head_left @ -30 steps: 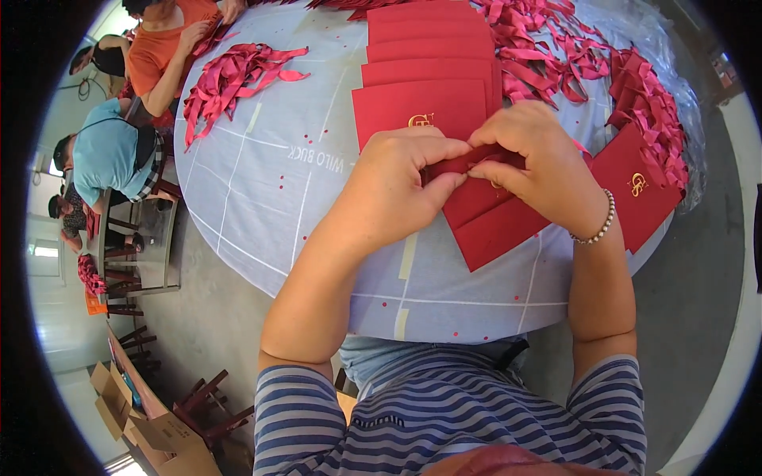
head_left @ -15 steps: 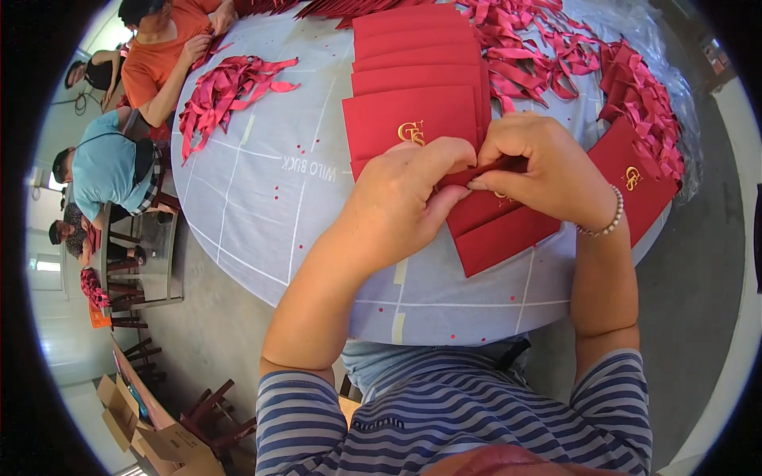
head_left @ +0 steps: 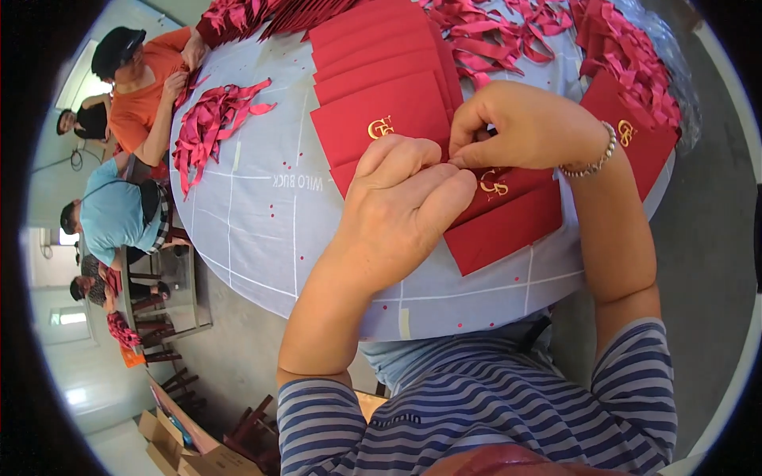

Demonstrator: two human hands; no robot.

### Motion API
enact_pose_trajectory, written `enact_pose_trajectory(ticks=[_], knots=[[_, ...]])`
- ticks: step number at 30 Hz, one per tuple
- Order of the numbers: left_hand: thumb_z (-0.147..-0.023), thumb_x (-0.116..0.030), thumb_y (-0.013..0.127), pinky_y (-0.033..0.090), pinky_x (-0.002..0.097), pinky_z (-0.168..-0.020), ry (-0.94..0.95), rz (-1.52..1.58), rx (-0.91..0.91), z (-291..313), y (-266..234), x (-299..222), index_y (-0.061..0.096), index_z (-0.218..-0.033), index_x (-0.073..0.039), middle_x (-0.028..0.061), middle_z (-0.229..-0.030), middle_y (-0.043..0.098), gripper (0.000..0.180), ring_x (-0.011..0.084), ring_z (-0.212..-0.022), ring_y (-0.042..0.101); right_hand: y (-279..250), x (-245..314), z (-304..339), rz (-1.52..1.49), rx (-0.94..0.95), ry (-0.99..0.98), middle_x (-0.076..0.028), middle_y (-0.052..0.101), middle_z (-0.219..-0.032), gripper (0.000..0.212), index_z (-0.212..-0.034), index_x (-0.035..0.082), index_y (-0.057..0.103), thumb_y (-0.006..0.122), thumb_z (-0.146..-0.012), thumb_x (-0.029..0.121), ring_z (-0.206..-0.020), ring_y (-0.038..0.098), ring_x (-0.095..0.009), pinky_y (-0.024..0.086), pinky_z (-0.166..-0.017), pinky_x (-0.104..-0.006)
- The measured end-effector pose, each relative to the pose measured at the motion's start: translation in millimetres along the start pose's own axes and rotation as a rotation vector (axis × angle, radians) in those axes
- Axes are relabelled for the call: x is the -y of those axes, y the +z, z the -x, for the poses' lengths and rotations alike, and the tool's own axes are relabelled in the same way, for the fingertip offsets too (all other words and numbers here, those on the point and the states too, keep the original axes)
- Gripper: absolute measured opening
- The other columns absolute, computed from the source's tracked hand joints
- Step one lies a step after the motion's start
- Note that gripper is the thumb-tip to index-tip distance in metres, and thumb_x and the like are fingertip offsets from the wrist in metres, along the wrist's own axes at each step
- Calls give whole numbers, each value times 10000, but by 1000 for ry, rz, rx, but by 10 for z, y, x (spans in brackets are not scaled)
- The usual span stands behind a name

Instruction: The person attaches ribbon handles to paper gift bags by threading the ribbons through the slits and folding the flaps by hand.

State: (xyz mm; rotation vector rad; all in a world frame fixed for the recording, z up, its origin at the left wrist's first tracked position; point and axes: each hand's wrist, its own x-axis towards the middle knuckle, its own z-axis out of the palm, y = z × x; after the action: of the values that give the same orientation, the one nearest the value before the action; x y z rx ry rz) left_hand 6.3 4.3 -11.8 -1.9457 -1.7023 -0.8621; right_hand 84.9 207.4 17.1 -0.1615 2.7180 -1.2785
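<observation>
A red paper envelope [head_left: 508, 226] with a gold emblem and a lower fold lies aslant under my hands, near the table's front edge. My left hand [head_left: 401, 210] is closed at its upper left part, thumb and fingers bent together over the edge. My right hand [head_left: 528, 127] pinches at the same upper edge, thumb against forefinger, right beside the left thumb. The fingertips hide what exactly is between them. Just beyond my left hand, a row of overlapping red envelopes [head_left: 385, 99] runs away from me.
A loose heap of red ribbons [head_left: 214, 131] lies on the left of the round, cloth-covered table [head_left: 246, 206]. More ribbons [head_left: 623, 59] lie at the far right, partly over another red envelope [head_left: 627, 131]. A person in orange [head_left: 147, 95] works at the far left edge.
My right hand has lifted slightly and turned, its fingers still pinched. My left thumb has come down flatter over the envelope's edge. The whole view has shifted a little.
</observation>
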Motion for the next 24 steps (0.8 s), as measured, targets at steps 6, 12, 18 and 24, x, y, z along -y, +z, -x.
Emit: enact_pose_trajectory(ticks=[6,12,18,24], knots=[[-661,-41,710,468,375,-779,-44,46,43,-5,32,-24,646,-922,-65,49,-860,663,269,245,-849,591,7,-90,-30,-37,114,-1,-86,674,-706,162,-843,-28,691,694,-828,134,-637,602,-118,464,-588,-277],[-640,8,820,481,348,-717,-304,251,75,10,-10,-13,663,-896,-68,64,-831,639,310,244,-824,593,221,-41,-67,-79,-99,63,-68,662,-689,161,-837,-27,666,686,-847,133,-623,585,-112,457,-568,-285],[-642,37,829,496,300,-696,-441,380,118,51,-17,49,673,-955,-42,61,-855,625,359,193,-815,595,274,-284,-259,96,-914,-71,-162,667,-738,239,-859,-6,689,701,-858,233,-676,658,-307,508,-635,-407],[-717,-15,796,495,310,-716,-667,305,189,78,-137,141,712,-1027,-32,81,-809,631,322,202,-807,606,233,-218,-179,-216,-1024,-233,18,618,-761,167,-979,6,666,664,-953,171,-672,522,-33,422,-577,-213]])
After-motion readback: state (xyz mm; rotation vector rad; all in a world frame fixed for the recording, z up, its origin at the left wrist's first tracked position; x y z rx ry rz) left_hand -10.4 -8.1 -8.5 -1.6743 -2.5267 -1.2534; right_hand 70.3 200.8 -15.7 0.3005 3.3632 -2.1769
